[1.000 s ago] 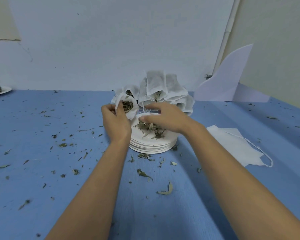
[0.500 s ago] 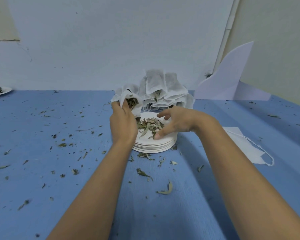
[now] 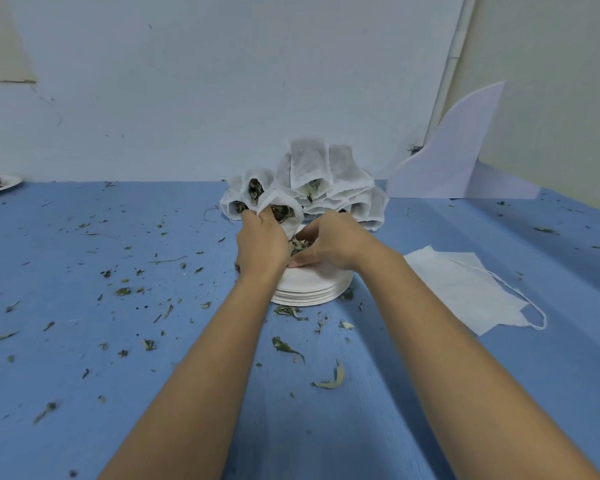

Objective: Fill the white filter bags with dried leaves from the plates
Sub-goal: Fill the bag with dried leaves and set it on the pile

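1. two bare forearms reach forward from the near edge over a blue table (image 3: 84, 393). its painted top is scattered with leaf crumbs, and a few whole curled leaves (image 3: 331, 379) lie between the arms.
2. the left hand (image 3: 262, 244) pinches the rim of one white filter bag (image 3: 286, 211) in its fingertips. the bag's mouth is held open toward the camera, just above the far-left side of the plates, and dark leaves show inside.
3. the right hand (image 3: 333, 245) sits just beside it, fingers and thumb curled in narrowly around the dried leaves (image 3: 296, 247) on the top plate.
4. those leaves lie on a stack of white plates (image 3: 312, 289) at the table's middle, under both hands.
5. right of the stack and apart from it, flat empty bags (image 3: 465, 289) lie on the blue top, a thin string looping off their near corner.
6. behind the plates, a heap of filled bags (image 3: 326, 178) is piled at the table's back edge by the wall.
7. at the far left edge, another plate (image 3: 4, 183) with leaves is partly cut off.
8. at the far right, a white sheet (image 3: 454, 150) stands bent in the corner, beside a pale pipe (image 3: 447, 71) running up the plain, lightly marked wall (image 3: 205, 81).
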Demonstrator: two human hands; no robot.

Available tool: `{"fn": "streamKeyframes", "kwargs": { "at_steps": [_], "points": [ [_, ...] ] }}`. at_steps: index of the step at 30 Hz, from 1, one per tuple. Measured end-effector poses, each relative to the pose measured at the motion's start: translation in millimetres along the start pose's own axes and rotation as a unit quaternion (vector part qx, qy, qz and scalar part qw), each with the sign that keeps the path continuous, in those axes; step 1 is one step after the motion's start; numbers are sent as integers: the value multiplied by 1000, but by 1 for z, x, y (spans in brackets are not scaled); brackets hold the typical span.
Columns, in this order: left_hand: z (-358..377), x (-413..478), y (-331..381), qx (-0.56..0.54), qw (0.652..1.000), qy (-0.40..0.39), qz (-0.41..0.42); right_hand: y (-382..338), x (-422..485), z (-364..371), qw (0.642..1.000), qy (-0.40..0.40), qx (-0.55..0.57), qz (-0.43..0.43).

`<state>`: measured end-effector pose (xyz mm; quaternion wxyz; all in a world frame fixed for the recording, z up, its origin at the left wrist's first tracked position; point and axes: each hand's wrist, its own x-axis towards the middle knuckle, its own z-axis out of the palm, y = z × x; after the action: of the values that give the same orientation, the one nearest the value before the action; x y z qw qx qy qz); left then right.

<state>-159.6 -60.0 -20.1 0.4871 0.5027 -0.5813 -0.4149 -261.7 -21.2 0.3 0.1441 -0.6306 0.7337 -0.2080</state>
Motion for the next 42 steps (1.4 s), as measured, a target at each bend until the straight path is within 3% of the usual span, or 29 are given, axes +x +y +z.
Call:
{"fn": "streamKeyframes", "kwargs": {
  "at_steps": [4,12,15,18,21,26,33,37,42],
  "points": [
    [5,-4,2,-32,999,0,-12,-9,-1,6,999,30,24,14],
    [18,-9,-1,-7,1000,9,-21,-17,3,16,995,71,-62,27],
    [16,-5,-1,1,1000,12,-29,-18,5,17,997,37,-73,6],
    [11,-1,-1,-23,999,9,-35,-18,4,7,999,-44,9,7],
    [7,6,-1,-62,994,6,-92,-16,0,-4,995,-78,67,13],
    [-1,15,-2,-150,976,-9,-158,-5,3,-12,997,-62,-20,50],
    [-3,16,2,-185,966,-16,-178,-11,2,17,996,5,-10,-93],
    [0,13,2,-180,969,-8,-166,-9,1,34,991,40,28,-128],
    [1,17,-1,-188,965,-7,-185,-2,2,39,987,65,-54,-136]
  ]
}}
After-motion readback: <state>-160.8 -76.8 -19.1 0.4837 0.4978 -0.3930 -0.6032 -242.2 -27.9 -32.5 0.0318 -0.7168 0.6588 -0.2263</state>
